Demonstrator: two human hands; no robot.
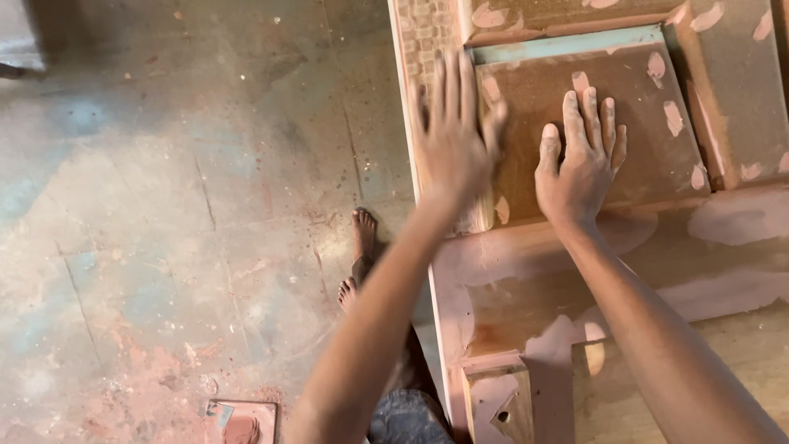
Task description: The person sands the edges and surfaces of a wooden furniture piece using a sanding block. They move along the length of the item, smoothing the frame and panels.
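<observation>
A wooden door panel (641,263) lies flat, patched with pinkish filler. My left hand (454,136) is flat and blurred on the door's left frame strip, beside a raised brown panel (649,115), fingers spread and holding nothing. My right hand (579,160) presses palm down on that raised panel, fingers together and pointing away from me. Both hands are dusty with filler.
A stained concrete floor (181,214) lies to the left of the door. My bare feet (359,255) stand at the door's left edge. A small flat board with reddish filler paste (242,421) rests on the floor at the bottom.
</observation>
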